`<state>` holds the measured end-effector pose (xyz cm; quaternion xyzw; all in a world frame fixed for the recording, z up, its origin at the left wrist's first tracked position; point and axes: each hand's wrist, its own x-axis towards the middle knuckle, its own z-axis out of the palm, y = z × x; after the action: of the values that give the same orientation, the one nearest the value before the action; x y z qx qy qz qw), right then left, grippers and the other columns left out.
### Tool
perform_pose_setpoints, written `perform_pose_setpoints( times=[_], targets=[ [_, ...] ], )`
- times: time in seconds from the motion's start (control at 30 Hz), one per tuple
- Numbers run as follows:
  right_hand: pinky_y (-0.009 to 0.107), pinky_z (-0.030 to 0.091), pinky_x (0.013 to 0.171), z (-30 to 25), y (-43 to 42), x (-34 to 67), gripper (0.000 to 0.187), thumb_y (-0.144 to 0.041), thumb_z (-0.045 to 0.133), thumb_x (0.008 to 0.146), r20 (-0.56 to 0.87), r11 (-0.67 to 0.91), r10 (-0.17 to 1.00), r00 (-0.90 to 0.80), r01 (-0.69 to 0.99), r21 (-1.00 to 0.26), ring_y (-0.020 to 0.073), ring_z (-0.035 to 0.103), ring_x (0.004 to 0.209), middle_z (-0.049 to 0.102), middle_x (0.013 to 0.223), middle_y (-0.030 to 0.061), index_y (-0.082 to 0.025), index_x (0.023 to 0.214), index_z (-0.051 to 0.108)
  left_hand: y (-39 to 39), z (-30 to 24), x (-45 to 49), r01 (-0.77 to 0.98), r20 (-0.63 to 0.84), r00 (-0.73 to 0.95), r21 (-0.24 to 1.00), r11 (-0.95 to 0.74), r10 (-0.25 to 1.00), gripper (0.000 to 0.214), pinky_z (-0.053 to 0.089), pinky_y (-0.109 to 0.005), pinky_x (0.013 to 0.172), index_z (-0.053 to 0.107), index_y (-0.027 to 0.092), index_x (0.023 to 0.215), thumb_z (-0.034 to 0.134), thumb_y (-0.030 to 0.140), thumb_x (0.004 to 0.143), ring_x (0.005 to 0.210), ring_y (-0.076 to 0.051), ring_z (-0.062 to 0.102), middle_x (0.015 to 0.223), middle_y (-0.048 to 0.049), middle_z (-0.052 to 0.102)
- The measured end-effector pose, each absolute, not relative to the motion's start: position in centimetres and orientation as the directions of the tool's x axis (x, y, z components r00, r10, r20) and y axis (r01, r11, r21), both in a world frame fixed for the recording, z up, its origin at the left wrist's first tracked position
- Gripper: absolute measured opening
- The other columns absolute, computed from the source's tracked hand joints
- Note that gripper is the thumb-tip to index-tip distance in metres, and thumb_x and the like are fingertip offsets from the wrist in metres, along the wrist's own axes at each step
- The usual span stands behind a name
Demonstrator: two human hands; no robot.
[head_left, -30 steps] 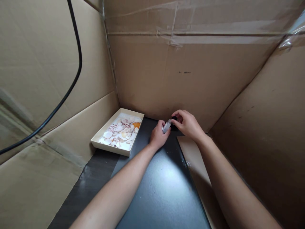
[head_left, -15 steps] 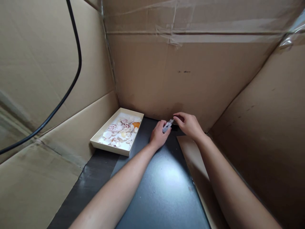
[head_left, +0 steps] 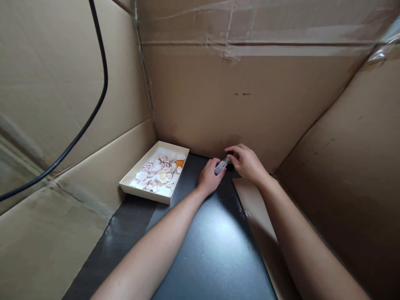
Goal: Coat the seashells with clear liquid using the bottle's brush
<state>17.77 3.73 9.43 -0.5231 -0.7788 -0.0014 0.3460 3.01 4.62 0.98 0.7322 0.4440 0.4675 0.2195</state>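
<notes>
My left hand (head_left: 210, 177) is closed around a small, pale, see-through bottle (head_left: 221, 166), which tilts up to the right with its narrow neck pointing at my other hand. At that neck, my right hand (head_left: 246, 161) pinches a small dark piece that looks like a cap (head_left: 230, 153) between thumb and fingers. The piece is partly hidden, and I cannot tell whether it is seated on the neck. Both hands are near the far end of the dark work surface.
On the left stands a shallow cream tray (head_left: 146, 195) with several seashells (head_left: 161, 168) in it. A strip of brown board (head_left: 250, 198) lies along the right side of the dark glossy surface (head_left: 215, 250). Cardboard walls (head_left: 193, 96) enclose the space; a black cable (head_left: 101, 62) hangs at left.
My right hand has tilted slightly and shifted a little left over the bottle's neck. The dark piece now shows between its fingers. My left hand has stayed about where it was.
</notes>
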Motion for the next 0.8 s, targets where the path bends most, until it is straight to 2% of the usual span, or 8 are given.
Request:
perform_pose_setpoints(
  times=[0.2,0.37,0.53,0.8],
  targets=[
    [0.027,0.041,0.062,10.0,3.1,17.0,0.012,-0.028,0.062,0.081,0.567,0.42,0.803,-0.182,0.848,-0.322,0.0146,0.054,0.066,0.057,0.085,0.0042,-0.02,0.089,0.06,4.8,0.8,2.9,0.437,0.506,0.146,0.738,-0.515,0.85,0.017,0.037,-0.023,0.069,0.053,0.021,0.099,0.054,0.032,0.086,0.078,-0.012,0.051,0.092,0.0004,0.056],
    [0.026,0.034,0.056,10.0,3.3,17.2,0.02,-0.038,0.065,0.08,0.576,0.36,0.809,-0.118,0.874,-0.326,0.014,0.049,0.061,0.057,0.07,0.0008,-0.02,0.077,0.056,4.7,0.9,2.9,0.412,0.494,0.146,0.758,-0.507,0.857,0.018,0.036,-0.021,0.065,0.053,0.021,0.099,0.054,0.034,0.086,0.074,-0.011,0.05,0.087,0.0017,0.056],
    [0.026,0.037,0.058,9.5,3.9,17.8,0.02,-0.04,0.062,0.081,0.588,0.364,0.802,-0.109,0.869,-0.336,0.0152,0.052,0.062,0.061,0.072,0.003,-0.02,0.078,0.06,4.6,1.1,2.9,0.409,0.461,0.153,0.776,-0.481,0.874,0.017,0.035,-0.021,0.064,0.053,0.022,0.098,0.055,0.033,0.086,0.069,-0.01,0.049,0.08,0.0036,0.055],
    [0.03,0.042,0.064,9.1,4.3,18.2,0.022,-0.037,0.059,0.083,0.533,0.348,0.838,-0.117,0.867,-0.357,0.0185,0.061,0.071,0.069,0.082,0.0062,-0.019,0.091,0.07,4.6,1.1,3.0,0.402,0.481,0.136,0.772,-0.493,0.866,0.016,0.037,-0.021,0.066,0.054,0.021,0.098,0.054,0.031,0.086,0.07,-0.011,0.049,0.081,0.0025,0.055]
  ],
)
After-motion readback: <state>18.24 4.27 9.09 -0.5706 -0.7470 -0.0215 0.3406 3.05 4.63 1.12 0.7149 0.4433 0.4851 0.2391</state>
